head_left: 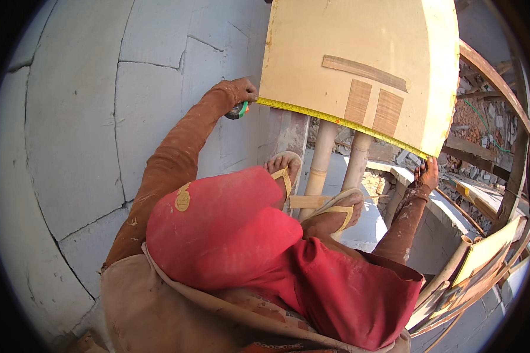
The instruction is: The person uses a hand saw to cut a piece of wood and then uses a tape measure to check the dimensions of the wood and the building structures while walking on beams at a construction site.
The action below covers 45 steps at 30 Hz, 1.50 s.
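A yellow measuring tape blade [341, 122] stretches along the near edge of a pale plywood board [312, 47]. At the board's left corner my left hand [237, 91] is closed around the tape measure, whose dark and green case [237, 110] shows below the fingers. My right hand [428, 174] grips the other end of the blade at the right corner, with its fingers curled against the board's edge. Three thin brown wood strips, one of them a long strip [365, 72], lie on the board.
A grey block wall [76, 123] rises on the left. Two bamboo poles [320, 156] run under the board, near my sandalled feet [338, 213]. A wooden frame [494, 82] and rubble lie to the right. Lower right, more boards [471, 259] lean with bamboo.
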Available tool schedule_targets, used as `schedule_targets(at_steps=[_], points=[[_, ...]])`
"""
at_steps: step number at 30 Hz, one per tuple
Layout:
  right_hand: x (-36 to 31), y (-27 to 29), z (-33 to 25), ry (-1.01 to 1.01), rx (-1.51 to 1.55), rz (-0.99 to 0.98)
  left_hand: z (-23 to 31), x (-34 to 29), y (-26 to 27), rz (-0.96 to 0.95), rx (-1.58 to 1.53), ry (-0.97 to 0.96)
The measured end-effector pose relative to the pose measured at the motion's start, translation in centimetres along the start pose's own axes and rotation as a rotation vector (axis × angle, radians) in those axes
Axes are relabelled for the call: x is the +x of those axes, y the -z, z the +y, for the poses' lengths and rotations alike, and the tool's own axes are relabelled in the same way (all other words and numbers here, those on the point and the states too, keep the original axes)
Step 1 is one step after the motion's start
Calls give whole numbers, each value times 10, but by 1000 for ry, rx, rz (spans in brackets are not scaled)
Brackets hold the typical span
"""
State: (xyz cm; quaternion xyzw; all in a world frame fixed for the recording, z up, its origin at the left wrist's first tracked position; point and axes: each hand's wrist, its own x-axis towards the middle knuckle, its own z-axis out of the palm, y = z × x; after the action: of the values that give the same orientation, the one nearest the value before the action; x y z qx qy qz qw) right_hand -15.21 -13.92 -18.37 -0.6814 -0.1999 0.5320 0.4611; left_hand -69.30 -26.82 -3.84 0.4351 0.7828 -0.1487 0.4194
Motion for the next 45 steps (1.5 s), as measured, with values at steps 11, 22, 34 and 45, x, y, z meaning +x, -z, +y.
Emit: schedule_targets(at_steps=[11, 22, 34, 45], points=[[-25, -46, -19, 108, 15, 69, -3, -2, -17, 6, -287, 36], [-39, -50, -19, 119, -25, 154, -26, 15, -25, -26, -332, 114], [-32, -53, -25, 141, -53, 126, -22, 13, -24, 16, -197, 65], [-30, -67, -29, 235, -193, 171, -12, 3, -22, 40, -261, 32]])
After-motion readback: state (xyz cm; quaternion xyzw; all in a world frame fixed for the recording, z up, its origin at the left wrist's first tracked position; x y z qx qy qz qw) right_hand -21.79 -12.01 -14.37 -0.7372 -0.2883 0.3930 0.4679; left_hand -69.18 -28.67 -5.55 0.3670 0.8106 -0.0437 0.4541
